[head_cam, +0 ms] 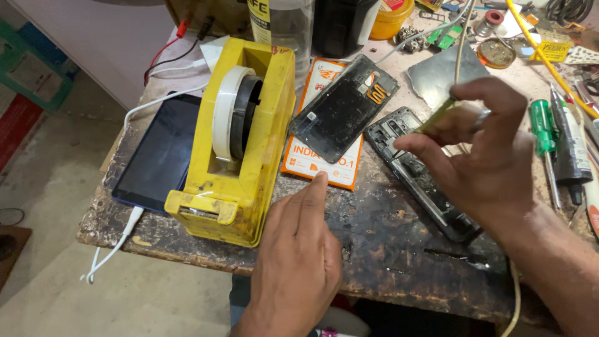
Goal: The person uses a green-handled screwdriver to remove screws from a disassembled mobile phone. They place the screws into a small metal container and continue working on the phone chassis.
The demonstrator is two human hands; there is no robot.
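Both hands were seen over the worn surface point(399, 243). Left hand point(299, 249) was held empty, index finger stretched toward an orange card point(324, 168) beside the yellow tape dispenser point(249, 156). Right hand point(486, 156) was pinched around what was possibly a yellow-green tool point(437, 117), above the opened phone frame point(418, 175).

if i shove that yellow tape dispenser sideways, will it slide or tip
The yellow tape dispenser probably slides rather than tips: its base looks long and blocky, flat on the worn table. It likely feels heavy for its size. A sideways shove could bump the dark tablet lying against its side.
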